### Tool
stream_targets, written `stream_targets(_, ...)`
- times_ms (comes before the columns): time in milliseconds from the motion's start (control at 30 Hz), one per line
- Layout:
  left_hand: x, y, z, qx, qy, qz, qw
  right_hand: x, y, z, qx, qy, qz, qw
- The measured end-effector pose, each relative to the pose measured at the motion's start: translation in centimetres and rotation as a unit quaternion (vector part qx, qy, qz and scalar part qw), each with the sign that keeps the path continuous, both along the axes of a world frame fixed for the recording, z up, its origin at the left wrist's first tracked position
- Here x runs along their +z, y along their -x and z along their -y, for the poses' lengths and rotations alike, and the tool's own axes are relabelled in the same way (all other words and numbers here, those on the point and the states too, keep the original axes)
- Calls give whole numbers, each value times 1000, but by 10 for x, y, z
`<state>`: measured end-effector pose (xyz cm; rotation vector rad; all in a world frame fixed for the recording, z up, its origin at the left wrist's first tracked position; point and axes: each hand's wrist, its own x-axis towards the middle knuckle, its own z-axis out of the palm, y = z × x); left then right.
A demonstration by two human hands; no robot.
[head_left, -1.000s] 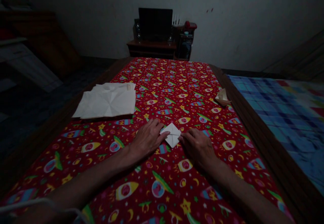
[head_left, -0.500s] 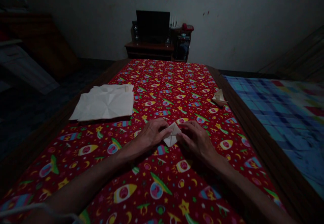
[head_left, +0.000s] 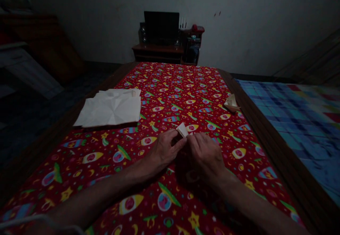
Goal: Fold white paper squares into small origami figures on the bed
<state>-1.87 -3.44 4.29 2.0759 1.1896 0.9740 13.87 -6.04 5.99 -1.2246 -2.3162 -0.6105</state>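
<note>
A small folded piece of white paper point(head_left: 182, 130) is pinched between my two hands above the red patterned cloth point(head_left: 148, 199). My left hand point(head_left: 167, 146) grips it from the left, thumb toward the middle. On the other side my right hand point(head_left: 205, 152) is closed on its right end, and the fingers cover much of that part. A stack of creased white paper sheets point(head_left: 113, 107) lies to the left of my hands. Farther off on the right rests a small folded paper boat point(head_left: 231, 103).
The cloth covers a long surface with a dark wooden border point(head_left: 261, 132). Beyond its far end are a black monitor point(head_left: 161, 26) on a low stand and a red telephone point(head_left: 198, 28). Blue checked fabric point(head_left: 287, 121) spreads on the right; a white cord point(head_left: 39, 219) crosses my left forearm.
The folded paper has turned from a flat diamond facing me to a narrower, tilted shape. My right hand has rolled over and closed round its right end.
</note>
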Motion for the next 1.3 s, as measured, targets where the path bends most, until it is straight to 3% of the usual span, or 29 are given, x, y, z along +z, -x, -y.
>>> stream_targets(200,-4,8,-10,14,93,34,995,-15,6,0,53,42,-57,996)
stream_targets(333,-3,16,-23,-19,149,-12,989,-16,-13,-10,61,39,-119,990)
stream_targets(400,-3,20,-30,-50,166,-64,983,-15,-23,-19,49,72,-163,983)
stream_targets(533,-11,26,-36,-47,59,-163,984,-24,-33,-33,87,254,-208,940)
stream_targets(633,-17,26,-32,-32,-26,-164,986,-34,-33,-36,96,310,-208,923)
stream_targets(733,-18,26,-24,-58,-68,-136,987,-38,-33,-34,96,319,-199,922)
stream_targets(900,-13,28,-19,-223,-59,-139,963,-36,-37,-30,138,349,-174,911)
stream_targets(1133,-13,34,-32,-280,-8,-104,954,-38,-33,-25,106,349,-143,920)
stream_targets(1300,-14,33,-33,-272,-6,-79,959,-37,-21,-20,46,318,-121,939)
